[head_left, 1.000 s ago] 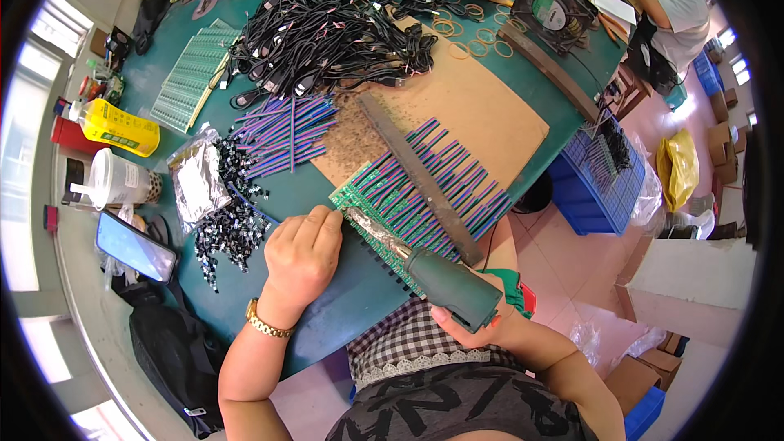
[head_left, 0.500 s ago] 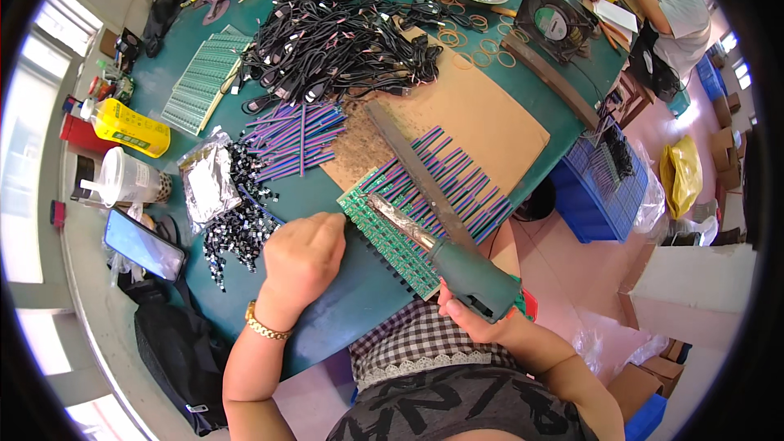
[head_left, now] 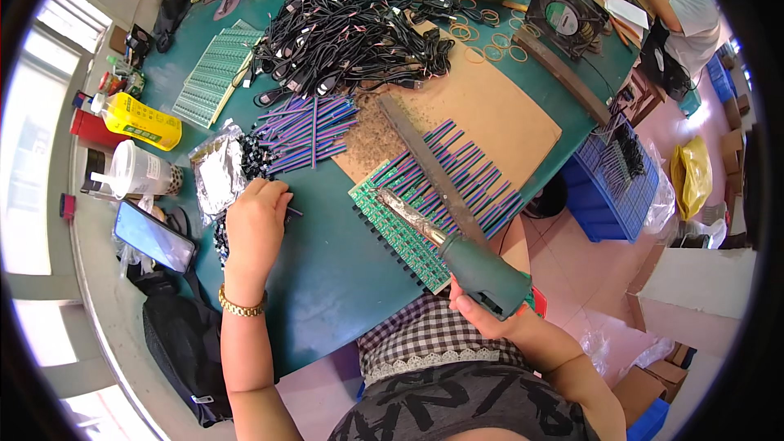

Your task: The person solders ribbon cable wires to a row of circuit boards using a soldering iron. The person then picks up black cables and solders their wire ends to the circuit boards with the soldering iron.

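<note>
My right hand (head_left: 482, 315) is wrapped round the green handle of a soldering iron (head_left: 482, 278). The iron's bare metal barrel slants up and left over a green circuit board panel (head_left: 400, 241), its tip close to the panel's upper left corner. Along that panel lie rows of purple-blue wire strips (head_left: 457, 165), crossed by a long dark metal bar (head_left: 433, 167). At the left, my left hand (head_left: 257, 220) is over a heap of small black connectors (head_left: 256, 159), fingers curled together and pointing down. Whatever its fingertips hold is hidden; a small dark piece shows beside them.
Loose wire strips (head_left: 302, 135) and a silvery bag (head_left: 219, 175) lie beside the connectors. Farther back are tangled black cables (head_left: 335, 33), another board stack (head_left: 216, 73), rubber bands (head_left: 496, 47) and a fan (head_left: 563, 16). A phone (head_left: 153, 237) and lidded cup (head_left: 139, 170) stand left.
My left hand has moved left from the board panel's edge to the connector heap. My right hand still holds the soldering iron over the panel. The whole view has shifted slightly.
</note>
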### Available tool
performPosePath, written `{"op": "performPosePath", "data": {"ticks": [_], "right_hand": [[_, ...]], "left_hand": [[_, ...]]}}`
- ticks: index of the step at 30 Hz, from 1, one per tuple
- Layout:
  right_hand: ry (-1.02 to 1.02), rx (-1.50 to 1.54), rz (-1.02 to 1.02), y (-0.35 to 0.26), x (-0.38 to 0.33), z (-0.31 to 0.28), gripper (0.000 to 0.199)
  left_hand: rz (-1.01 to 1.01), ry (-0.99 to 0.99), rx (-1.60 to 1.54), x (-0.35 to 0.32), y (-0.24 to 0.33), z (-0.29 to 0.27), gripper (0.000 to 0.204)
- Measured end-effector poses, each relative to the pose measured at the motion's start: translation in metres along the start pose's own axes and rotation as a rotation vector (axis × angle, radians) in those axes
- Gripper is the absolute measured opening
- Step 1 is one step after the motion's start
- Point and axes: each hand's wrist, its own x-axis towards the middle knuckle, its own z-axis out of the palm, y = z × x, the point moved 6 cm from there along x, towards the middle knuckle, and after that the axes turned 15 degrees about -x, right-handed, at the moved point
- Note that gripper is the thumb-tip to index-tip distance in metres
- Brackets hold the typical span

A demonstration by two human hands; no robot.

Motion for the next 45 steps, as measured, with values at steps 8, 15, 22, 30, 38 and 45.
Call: {"op": "performPosePath", "data": {"ticks": [8,15,22,30,38,45], "right_hand": [[0.01,-0.044,-0.027,-0.004,0.004,-0.004,0.017],[-0.071,0.009,0.002,-0.014,0.01,0.001,0.014],[-0.097,0.174,0.07,-0.008,0.008,0.006,0.026],[-0.119,0.29,0.193,-0.015,0.01,0.008,0.03],[-0.067,0.308,0.127,-0.009,0.008,0.009,0.033],[-0.042,0.295,0.121,-0.006,0.004,0.01,0.033]], "left_hand": [[-0.056,0.174,-0.247,0.004,0.011,-0.005,0.009],[0.089,0.105,-0.411,0.0,0.045,0.033,0.011],[0.251,0.077,-0.454,0.001,0.044,0.036,0.016],[0.315,0.074,-0.336,-0.001,0.035,0.036,0.018],[0.256,0.061,-0.348,0.0,0.036,0.04,0.016],[0.353,0.022,-0.299,0.001,0.042,0.036,0.021]]}}
